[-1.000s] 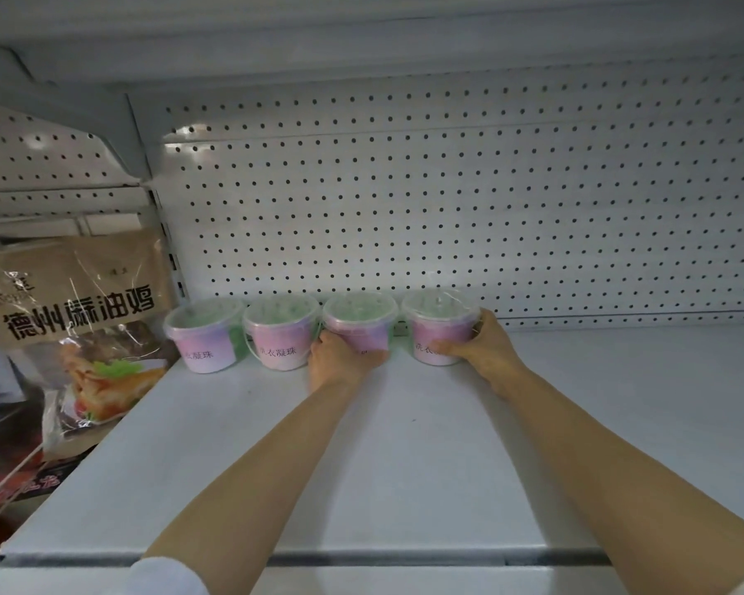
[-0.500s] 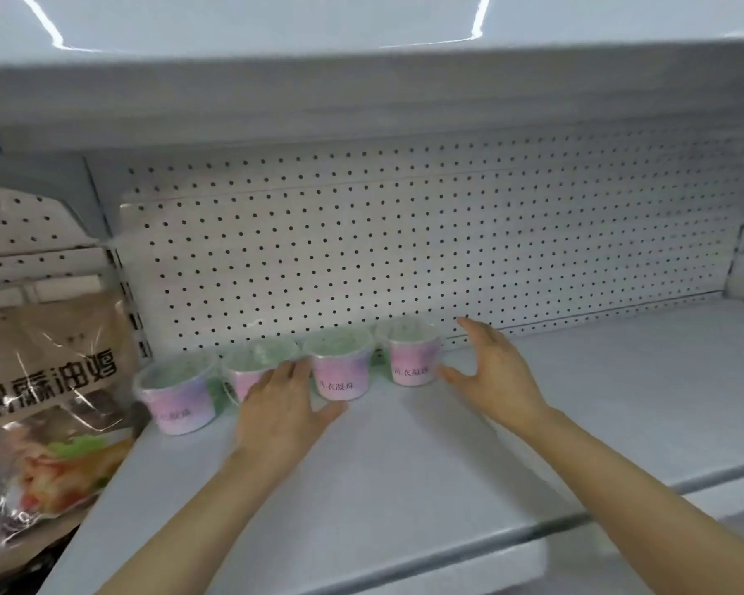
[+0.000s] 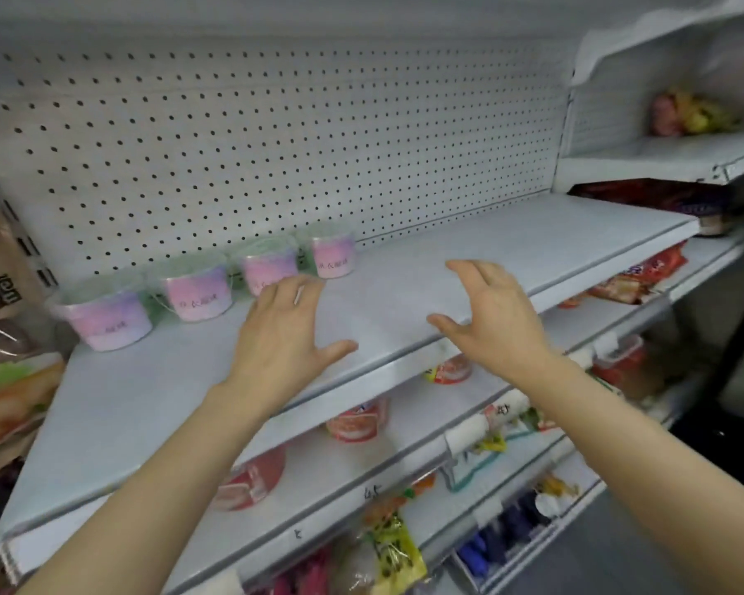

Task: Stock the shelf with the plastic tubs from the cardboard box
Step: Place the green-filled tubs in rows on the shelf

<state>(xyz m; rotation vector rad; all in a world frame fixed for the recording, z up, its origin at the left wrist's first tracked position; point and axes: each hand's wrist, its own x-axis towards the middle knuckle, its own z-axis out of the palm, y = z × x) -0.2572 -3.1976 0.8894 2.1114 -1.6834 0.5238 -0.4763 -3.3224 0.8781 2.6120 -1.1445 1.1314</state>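
Note:
Several small pink-and-purple plastic tubs with clear lids stand in a row at the back left of the white shelf [image 3: 512,246], against the pegboard: the leftmost tub [image 3: 106,319], a second tub [image 3: 196,289], a third tub [image 3: 267,268] and the rightmost tub [image 3: 332,251]. My left hand [image 3: 282,337] hovers over the shelf in front of the third tub, fingers spread, holding nothing. My right hand [image 3: 488,319] hangs to the right near the shelf's front edge, open and empty. The cardboard box is not in view.
A large brown food bag [image 3: 1,337] stands left of the shelf. Red-lidded tubs [image 3: 357,418] and snack packets [image 3: 387,547] fill the lower shelves. To the right, another shelf unit holds packets [image 3: 692,113] and a dark package [image 3: 662,199].
Both hands let go of the two right-hand tubs and drew back toward me, fingers spread. The view swung right and down, so the lower shelves and the right-hand unit now show.

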